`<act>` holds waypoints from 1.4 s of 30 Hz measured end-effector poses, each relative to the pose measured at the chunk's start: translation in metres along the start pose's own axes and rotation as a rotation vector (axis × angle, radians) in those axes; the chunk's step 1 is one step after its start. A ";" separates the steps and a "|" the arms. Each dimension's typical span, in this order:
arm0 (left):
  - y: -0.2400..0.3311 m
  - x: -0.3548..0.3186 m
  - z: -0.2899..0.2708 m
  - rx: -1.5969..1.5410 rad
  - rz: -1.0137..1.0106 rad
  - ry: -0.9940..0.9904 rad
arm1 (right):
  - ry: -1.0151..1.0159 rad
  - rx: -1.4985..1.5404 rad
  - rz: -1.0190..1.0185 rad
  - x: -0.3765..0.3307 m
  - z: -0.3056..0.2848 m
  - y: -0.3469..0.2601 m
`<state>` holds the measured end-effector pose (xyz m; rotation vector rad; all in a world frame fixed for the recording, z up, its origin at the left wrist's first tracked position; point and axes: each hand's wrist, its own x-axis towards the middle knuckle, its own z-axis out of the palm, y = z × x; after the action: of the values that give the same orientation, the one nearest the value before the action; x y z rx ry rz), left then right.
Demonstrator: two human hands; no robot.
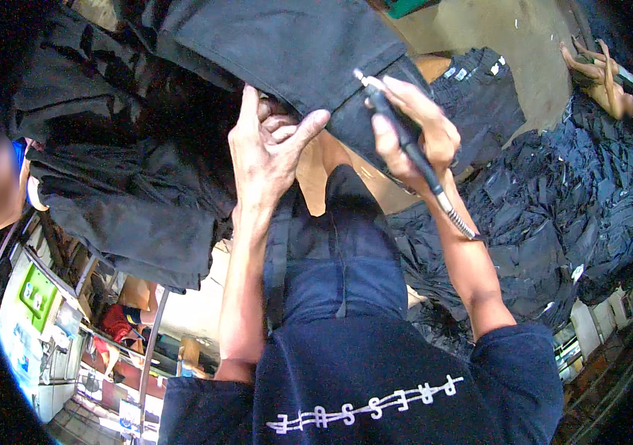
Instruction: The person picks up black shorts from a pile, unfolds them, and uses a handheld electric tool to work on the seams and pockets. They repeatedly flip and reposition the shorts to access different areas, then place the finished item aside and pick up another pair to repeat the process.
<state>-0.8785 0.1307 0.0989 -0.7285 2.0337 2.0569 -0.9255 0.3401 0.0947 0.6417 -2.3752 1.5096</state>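
Observation:
A dark grey-black garment panel (294,52), with a stitched seam near its right end, lies spread in front of me. At its lower edge my left hand (268,141) grips the cloth, fingers curled and thumb lying by the seam corner. My right hand (424,133) is closed around a black pen-shaped rotary tool (398,122). The tool's light metal tip sits over the cloth near the seam; whether it touches, I cannot tell. A spring-sleeved cord (453,215) runs back from the tool along my right forearm. Under the cloth shows a tan board-like piece (312,174).
A large heap of dark garments (531,222) covers the floor at right, beside a folded dark stack (479,96). More dark cloth (131,200) hangs at left. People are at the left edge, upper right and lower left. A metal pole (155,334) stands lower left.

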 end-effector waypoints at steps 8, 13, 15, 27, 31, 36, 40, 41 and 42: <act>-0.024 0.004 -0.004 -0.138 0.092 -0.038 | -0.169 0.063 -0.104 -0.014 0.004 0.009; -0.030 0.005 -0.003 -0.142 0.113 -0.044 | -0.237 0.076 -0.152 -0.012 0.003 0.009; -0.031 0.005 -0.003 -0.127 0.114 -0.046 | -0.291 0.086 -0.162 -0.010 0.001 0.009; -0.026 0.006 -0.002 -0.121 0.118 -0.052 | -0.217 0.078 -0.098 -0.014 0.005 0.008; -0.028 0.006 -0.003 -0.128 0.122 -0.050 | -0.165 0.037 -0.103 -0.015 0.006 0.010; -0.029 0.006 -0.003 -0.137 0.125 -0.059 | -0.143 0.028 -0.107 -0.016 0.006 0.010; -0.029 0.005 -0.004 -0.128 0.120 -0.062 | -0.116 0.017 -0.109 -0.016 0.006 0.013; -0.029 0.005 -0.004 -0.125 0.117 -0.062 | -0.106 0.012 -0.105 -0.016 0.006 0.013; -0.029 0.005 -0.004 -0.121 0.118 -0.062 | -0.106 0.007 -0.107 -0.016 0.006 0.013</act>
<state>-0.8688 0.1275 0.0711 -0.5682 1.9770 2.2546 -0.9176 0.3437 0.0747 0.8557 -2.3713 1.4738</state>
